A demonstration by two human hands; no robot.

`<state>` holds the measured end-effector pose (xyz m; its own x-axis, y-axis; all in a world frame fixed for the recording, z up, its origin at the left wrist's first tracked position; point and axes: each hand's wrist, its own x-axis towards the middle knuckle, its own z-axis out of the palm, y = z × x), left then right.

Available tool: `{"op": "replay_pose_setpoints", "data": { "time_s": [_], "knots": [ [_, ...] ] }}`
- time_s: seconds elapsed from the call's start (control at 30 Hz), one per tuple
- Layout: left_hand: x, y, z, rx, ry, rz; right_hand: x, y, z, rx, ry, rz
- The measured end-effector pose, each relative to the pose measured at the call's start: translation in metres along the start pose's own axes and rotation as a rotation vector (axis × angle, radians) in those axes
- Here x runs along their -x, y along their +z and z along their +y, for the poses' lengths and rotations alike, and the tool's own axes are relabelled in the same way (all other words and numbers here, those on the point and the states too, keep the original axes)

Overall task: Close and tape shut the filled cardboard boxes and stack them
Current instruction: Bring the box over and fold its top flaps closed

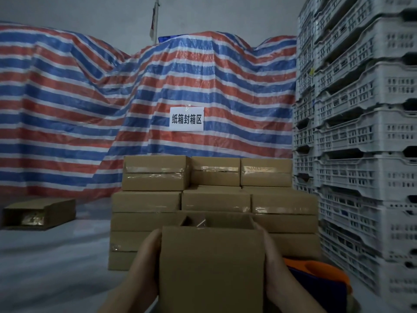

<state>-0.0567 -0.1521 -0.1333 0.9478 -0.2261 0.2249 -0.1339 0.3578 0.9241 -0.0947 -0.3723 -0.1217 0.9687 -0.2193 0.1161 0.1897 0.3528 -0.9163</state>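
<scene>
Left hand (144,263) and right hand (274,267) pressed flat against opposite sides of a cardboard box (211,265), each grip wrapped on its side wall, box held up in front of the stack of taped boxes (214,199) (far end not fully closed). Striped tarpaulin (90,98) behind, white crates (361,132) stacked at right.

~11 boxes (212,263), 2 hands (144,267)
</scene>
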Motion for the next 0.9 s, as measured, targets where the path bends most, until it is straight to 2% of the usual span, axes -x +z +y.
{"op": "replay_pose_setpoints", "data": {
  "time_s": [0.07,0.2,0.33,0.47,0.77,0.9],
  "knots": [
    [-0.002,-0.001,0.003,-0.039,-0.013,-0.004,0.001,-0.006,0.001,0.007,-0.015,-0.029],
    [-0.002,0.001,0.005,-0.113,-0.109,0.033,0.003,-0.007,0.004,-0.016,0.009,0.012],
    [-0.001,-0.002,0.015,-0.059,-0.034,0.081,0.003,-0.005,0.004,-0.010,0.017,0.065],
    [0.004,0.001,0.016,-0.113,0.057,0.178,0.008,-0.002,0.002,0.012,0.044,0.099],
    [0.003,-0.008,0.007,-0.373,0.167,0.174,0.006,-0.006,0.002,0.056,0.068,0.053],
    [0.003,-0.007,0.011,-0.385,0.107,0.159,0.009,-0.006,0.000,0.147,0.059,0.010]
  ]
}}
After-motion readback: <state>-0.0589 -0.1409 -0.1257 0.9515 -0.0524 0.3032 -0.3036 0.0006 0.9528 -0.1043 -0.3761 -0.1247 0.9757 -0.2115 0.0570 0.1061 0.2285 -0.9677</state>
